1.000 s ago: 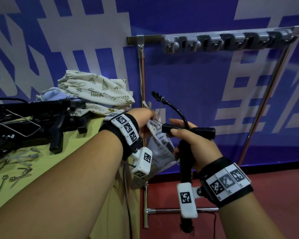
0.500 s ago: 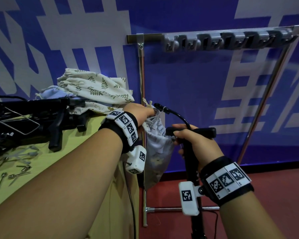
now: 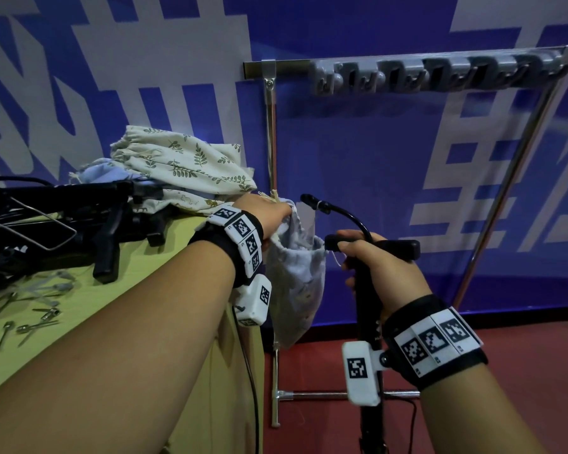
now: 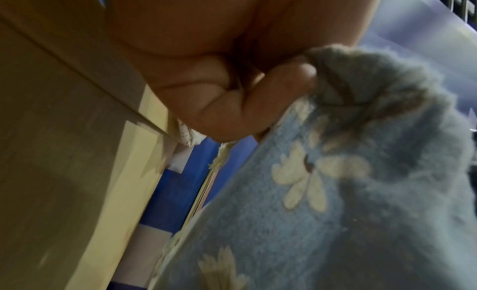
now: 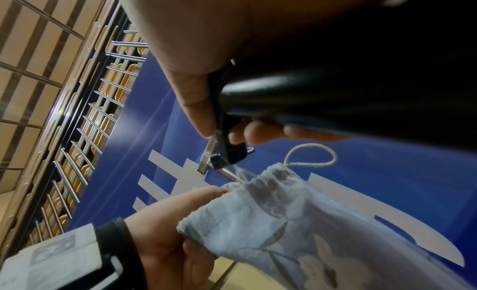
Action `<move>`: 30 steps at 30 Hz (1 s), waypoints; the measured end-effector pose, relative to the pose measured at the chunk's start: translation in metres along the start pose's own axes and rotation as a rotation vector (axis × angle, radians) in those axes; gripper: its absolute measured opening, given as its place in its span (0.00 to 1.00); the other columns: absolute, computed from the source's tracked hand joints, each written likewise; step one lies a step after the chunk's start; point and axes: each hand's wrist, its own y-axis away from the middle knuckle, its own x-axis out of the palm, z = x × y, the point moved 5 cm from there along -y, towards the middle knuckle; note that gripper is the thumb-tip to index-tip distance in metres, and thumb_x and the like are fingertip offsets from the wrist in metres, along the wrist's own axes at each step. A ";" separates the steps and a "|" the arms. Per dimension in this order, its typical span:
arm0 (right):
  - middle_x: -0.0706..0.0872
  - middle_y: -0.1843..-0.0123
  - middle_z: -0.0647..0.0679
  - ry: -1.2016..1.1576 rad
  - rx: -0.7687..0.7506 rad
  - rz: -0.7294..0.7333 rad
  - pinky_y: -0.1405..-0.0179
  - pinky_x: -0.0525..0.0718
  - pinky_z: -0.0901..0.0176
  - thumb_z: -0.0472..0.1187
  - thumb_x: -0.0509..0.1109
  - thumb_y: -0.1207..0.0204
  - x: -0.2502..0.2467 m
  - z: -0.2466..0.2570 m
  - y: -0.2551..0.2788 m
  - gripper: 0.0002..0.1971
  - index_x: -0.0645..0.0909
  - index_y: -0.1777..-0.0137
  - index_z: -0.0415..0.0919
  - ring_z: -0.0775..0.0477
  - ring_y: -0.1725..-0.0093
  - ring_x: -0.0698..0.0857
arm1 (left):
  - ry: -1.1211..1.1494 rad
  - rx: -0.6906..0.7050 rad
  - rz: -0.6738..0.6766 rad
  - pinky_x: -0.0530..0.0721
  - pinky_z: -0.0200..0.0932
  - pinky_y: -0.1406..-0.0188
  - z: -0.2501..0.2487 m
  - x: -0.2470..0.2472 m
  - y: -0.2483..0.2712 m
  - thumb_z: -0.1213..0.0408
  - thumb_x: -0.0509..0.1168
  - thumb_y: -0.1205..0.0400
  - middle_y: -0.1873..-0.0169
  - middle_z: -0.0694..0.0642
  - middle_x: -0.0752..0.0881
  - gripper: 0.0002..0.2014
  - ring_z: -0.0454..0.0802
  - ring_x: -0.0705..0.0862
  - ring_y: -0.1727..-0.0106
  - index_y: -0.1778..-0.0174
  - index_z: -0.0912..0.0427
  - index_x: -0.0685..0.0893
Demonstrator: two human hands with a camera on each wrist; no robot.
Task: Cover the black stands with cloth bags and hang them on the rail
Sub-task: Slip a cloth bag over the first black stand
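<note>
- Head view: the left hand (image 3: pixel 271 217) holds the rim of a pale blue bag (image 3: pixel 297 283) just past the bench (image 3: pixel 63 322) edge; the bag hangs below the hand with its mouth facing the stand (image 3: pixel 368 306).
- The right hand (image 3: pixel 379 263) has its fingers (image 3: pixel 350 249) curled round the stand just under its crossbar; the stand's curved neck rises above the bag's mouth, not yet inside.
- Left wrist view: the fingers (image 4: pixel 227 102) are curled together, pinching the bag's (image 4: pixel 335 192) fuzzy edge.
- Right wrist view: a cord loop (image 5: pixel 312 156) sticks up from the gathered mouth of the bag (image 5: pixel 271 217).
- The rail (image 3: pixel 440 73) with grey hooks stands behind, well apart from both hands.
- Hidden: the stand's foot is cut off at the frame bottom; the left fingertips are covered by cloth in the head view.
- More stands (image 3: pixel 79 221) and bags (image 3: pixel 184 165) lie on the bench.
</note>
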 end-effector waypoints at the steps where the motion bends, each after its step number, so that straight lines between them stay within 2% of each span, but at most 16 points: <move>1: 0.92 0.59 0.49 -0.006 0.004 -0.005 0.61 0.83 0.53 0.44 0.79 0.21 -0.001 0.000 -0.001 0.07 0.96 0.46 0.55 0.47 0.62 0.86 | -0.006 0.018 -0.004 0.93 0.56 0.53 -0.001 0.000 0.000 0.52 0.74 0.20 0.63 0.58 0.90 0.13 0.60 0.91 0.60 0.59 0.59 0.87; 3: 0.90 0.61 0.48 -0.043 0.015 -0.016 0.64 0.83 0.55 0.43 0.79 0.21 -0.001 -0.002 -0.002 0.07 0.96 0.46 0.53 0.48 0.63 0.85 | -0.075 0.069 0.006 0.92 0.56 0.46 -0.004 0.001 0.001 0.52 0.71 0.17 0.61 0.60 0.90 0.14 0.62 0.91 0.53 0.59 0.61 0.88; 5: 0.89 0.62 0.47 -0.069 0.023 -0.024 0.65 0.81 0.56 0.43 0.80 0.21 -0.001 -0.002 -0.002 0.07 0.96 0.45 0.52 0.49 0.63 0.84 | -0.114 0.087 0.006 0.91 0.57 0.43 -0.004 0.003 0.002 0.52 0.71 0.16 0.53 0.63 0.92 0.15 0.61 0.90 0.52 0.56 0.63 0.90; 8: 0.89 0.60 0.47 -0.021 0.008 -0.007 0.61 0.82 0.52 0.44 0.79 0.21 -0.001 -0.001 -0.002 0.07 0.96 0.46 0.54 0.45 0.64 0.84 | -0.074 0.060 -0.021 0.93 0.59 0.47 -0.002 0.002 0.001 0.53 0.76 0.20 0.50 0.62 0.93 0.11 0.59 0.90 0.57 0.61 0.55 0.85; 12: 0.93 0.60 0.53 -0.001 -0.024 0.043 0.58 0.84 0.53 0.40 0.78 0.21 0.005 0.005 0.004 0.08 0.96 0.47 0.53 0.50 0.60 0.88 | -0.056 0.045 -0.020 0.94 0.57 0.50 -0.002 0.001 -0.001 0.54 0.75 0.20 0.48 0.63 0.92 0.10 0.61 0.93 0.47 0.59 0.56 0.85; 14: 0.95 0.58 0.54 -0.008 -0.029 0.063 0.57 0.85 0.53 0.38 0.78 0.20 0.009 0.006 0.005 0.08 0.96 0.47 0.51 0.54 0.57 0.89 | -0.042 0.042 -0.011 0.93 0.54 0.54 -0.001 0.001 -0.003 0.55 0.75 0.19 0.46 0.63 0.92 0.09 0.60 0.92 0.47 0.59 0.55 0.84; 18: 0.93 0.61 0.54 0.004 -0.015 0.086 0.58 0.84 0.53 0.37 0.78 0.20 0.012 0.003 0.006 0.08 0.96 0.47 0.50 0.51 0.58 0.88 | 0.004 0.033 -0.006 0.88 0.42 0.67 0.003 0.000 -0.009 0.59 0.73 0.18 0.43 0.64 0.91 0.07 0.52 0.90 0.49 0.57 0.54 0.83; 20: 0.92 0.63 0.54 0.011 -0.005 0.091 0.62 0.84 0.56 0.37 0.78 0.20 0.011 0.001 0.007 0.08 0.96 0.48 0.49 0.51 0.61 0.86 | 0.048 0.006 -0.005 0.93 0.48 0.59 0.006 -0.001 -0.012 0.60 0.71 0.16 0.41 0.65 0.91 0.05 0.59 0.92 0.45 0.56 0.54 0.83; 22: 0.90 0.65 0.52 0.024 0.007 0.092 0.64 0.82 0.57 0.38 0.78 0.20 0.010 0.000 0.008 0.08 0.96 0.47 0.49 0.49 0.65 0.85 | 0.065 -0.014 0.034 0.93 0.56 0.48 0.005 0.000 -0.011 0.59 0.70 0.16 0.39 0.65 0.90 0.04 0.62 0.92 0.43 0.50 0.55 0.85; 23: 0.89 0.65 0.50 0.028 0.020 0.094 0.63 0.82 0.55 0.39 0.78 0.21 0.010 -0.001 0.008 0.08 0.96 0.47 0.50 0.47 0.65 0.84 | 0.034 -0.001 0.071 0.93 0.54 0.48 0.003 0.002 -0.011 0.59 0.70 0.17 0.43 0.63 0.91 0.08 0.61 0.92 0.46 0.43 0.55 0.86; 24: 0.88 0.64 0.47 0.034 0.037 0.097 0.62 0.80 0.53 0.40 0.78 0.22 0.010 -0.003 0.007 0.08 0.96 0.47 0.50 0.46 0.66 0.83 | 0.026 -0.019 0.075 0.91 0.50 0.56 0.003 0.003 -0.010 0.61 0.69 0.18 0.54 0.61 0.91 0.13 0.59 0.91 0.57 0.39 0.57 0.87; 25: 0.86 0.64 0.46 0.040 0.058 0.096 0.63 0.79 0.51 0.41 0.79 0.22 0.010 -0.005 0.006 0.08 0.97 0.47 0.50 0.45 0.66 0.82 | 0.076 -0.057 0.063 0.85 0.45 0.67 0.005 0.001 -0.009 0.62 0.67 0.20 0.69 0.59 0.86 0.13 0.56 0.85 0.71 0.41 0.60 0.87; 26: 0.85 0.64 0.45 0.046 0.082 0.091 0.65 0.78 0.52 0.42 0.79 0.23 0.010 -0.008 0.005 0.08 0.96 0.47 0.51 0.45 0.68 0.81 | 0.088 -0.066 0.039 0.79 0.41 0.74 0.003 -0.002 -0.007 0.63 0.65 0.21 0.80 0.56 0.78 0.09 0.53 0.77 0.80 0.49 0.62 0.85; 27: 0.84 0.65 0.44 0.055 0.104 0.086 0.67 0.77 0.53 0.42 0.79 0.23 0.011 -0.010 0.005 0.08 0.96 0.47 0.51 0.45 0.69 0.80 | 0.030 -0.074 0.016 0.76 0.39 0.76 0.003 -0.005 -0.006 0.63 0.64 0.22 0.85 0.55 0.72 0.06 0.51 0.71 0.84 0.55 0.62 0.82; 28: 0.83 0.65 0.44 0.070 0.119 0.082 0.69 0.76 0.55 0.42 0.79 0.23 0.011 -0.012 0.004 0.07 0.96 0.47 0.51 0.45 0.70 0.80 | 0.009 -0.078 0.013 0.76 0.40 0.75 0.004 -0.003 -0.009 0.64 0.64 0.23 0.87 0.55 0.70 0.06 0.51 0.71 0.84 0.57 0.63 0.82; 30: 0.84 0.65 0.45 0.099 0.135 0.079 0.68 0.77 0.55 0.42 0.80 0.23 0.012 -0.015 0.004 0.06 0.97 0.49 0.51 0.46 0.70 0.80 | 0.007 -0.018 0.004 0.79 0.46 0.69 -0.001 0.001 -0.010 0.61 0.65 0.23 0.82 0.59 0.75 0.11 0.55 0.76 0.78 0.56 0.67 0.86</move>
